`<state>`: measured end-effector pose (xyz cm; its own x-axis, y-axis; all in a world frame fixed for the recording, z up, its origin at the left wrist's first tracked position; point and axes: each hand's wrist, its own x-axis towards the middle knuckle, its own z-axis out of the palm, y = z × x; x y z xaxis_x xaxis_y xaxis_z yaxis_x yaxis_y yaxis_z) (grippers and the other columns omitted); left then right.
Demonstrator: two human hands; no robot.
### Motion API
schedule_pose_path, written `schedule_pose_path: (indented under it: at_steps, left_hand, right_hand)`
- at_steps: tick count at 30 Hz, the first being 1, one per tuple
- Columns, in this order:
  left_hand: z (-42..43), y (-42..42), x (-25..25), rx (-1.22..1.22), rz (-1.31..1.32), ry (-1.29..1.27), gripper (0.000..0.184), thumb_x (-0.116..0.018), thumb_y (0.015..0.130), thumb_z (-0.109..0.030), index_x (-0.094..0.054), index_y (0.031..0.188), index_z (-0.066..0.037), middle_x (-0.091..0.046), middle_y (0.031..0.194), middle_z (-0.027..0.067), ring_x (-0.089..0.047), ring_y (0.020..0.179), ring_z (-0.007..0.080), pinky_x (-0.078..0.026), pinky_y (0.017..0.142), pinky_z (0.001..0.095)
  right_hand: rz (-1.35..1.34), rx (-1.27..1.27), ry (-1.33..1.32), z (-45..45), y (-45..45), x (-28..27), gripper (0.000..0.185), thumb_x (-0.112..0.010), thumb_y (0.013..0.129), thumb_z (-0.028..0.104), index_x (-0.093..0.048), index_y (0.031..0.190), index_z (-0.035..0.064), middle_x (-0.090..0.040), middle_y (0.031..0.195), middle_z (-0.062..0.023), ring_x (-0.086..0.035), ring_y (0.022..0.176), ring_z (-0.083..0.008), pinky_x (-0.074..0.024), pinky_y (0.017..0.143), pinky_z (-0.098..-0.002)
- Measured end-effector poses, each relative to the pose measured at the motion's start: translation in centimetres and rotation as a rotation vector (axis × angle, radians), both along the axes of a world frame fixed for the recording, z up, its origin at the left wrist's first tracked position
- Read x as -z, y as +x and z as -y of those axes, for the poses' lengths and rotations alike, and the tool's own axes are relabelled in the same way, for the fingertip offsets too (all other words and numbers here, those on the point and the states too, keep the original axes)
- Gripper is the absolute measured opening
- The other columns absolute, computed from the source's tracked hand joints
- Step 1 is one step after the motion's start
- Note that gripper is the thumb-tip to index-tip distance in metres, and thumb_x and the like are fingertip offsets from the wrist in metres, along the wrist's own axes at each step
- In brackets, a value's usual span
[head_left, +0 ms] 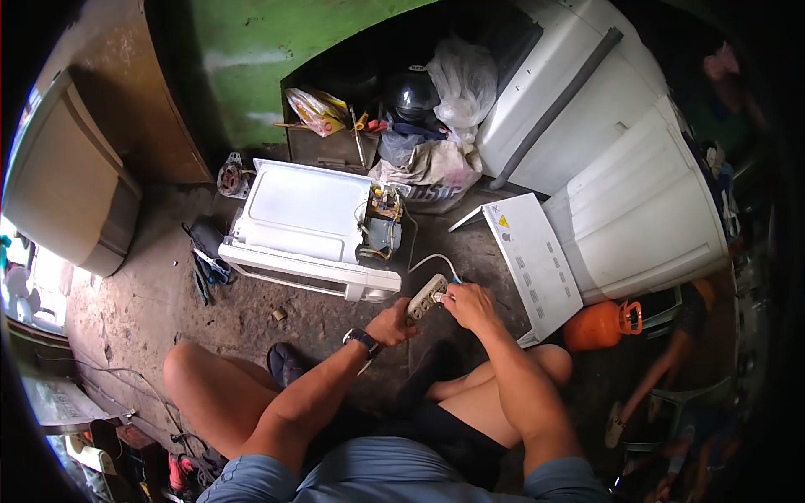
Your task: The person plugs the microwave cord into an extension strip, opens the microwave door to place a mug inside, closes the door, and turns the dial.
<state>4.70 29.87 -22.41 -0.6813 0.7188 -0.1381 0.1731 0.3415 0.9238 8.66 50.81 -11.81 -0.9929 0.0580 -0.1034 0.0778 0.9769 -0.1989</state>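
My left hand (392, 324), with a dark watch on its wrist, grips the lower end of a cream multi-socket power strip (423, 305). At the strip's upper end, the fingers of my right hand (470, 303) close on a plug (439, 296), which sits at or in a socket; how deep it is, I cannot tell. A white cord (433, 258) arches from near the plug toward a white microwave oven (303, 214). The oven's cover is off, and wiring and metal parts (383, 226) show at its right end.
Right of the oven stands a bent white metal cover (534, 260) with a yellow warning label. Behind it are large white appliance panels (641, 193) and an orange gas cylinder (597, 325). A tool pouch (208, 251) lies left. Another person's arm (658, 369) shows at far right.
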Motion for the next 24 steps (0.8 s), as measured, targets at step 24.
schedule_pose_path:
  at_steps: [24]
  left_hand:
    - [0.3, 1.6, 4.8, 0.132, 0.154, -0.322, 0.11, -0.06, 0.078, -0.072, -0.026, 0.148, 0.007, -0.042, 0.144, 0.0307, -0.041, 0.136, 0.0388, -0.034, 0.112, 0.0413]
  right_hand:
    - [0.365, 0.142, 0.224, -2.0, 0.1, 10.6, 0.019, -0.061, 0.085, 0.018, -0.075, 0.096, 0.0103, -0.072, 0.099, -0.0165, -0.07, 0.097, -0.0312, -0.0554, 0.08, -0.0425]
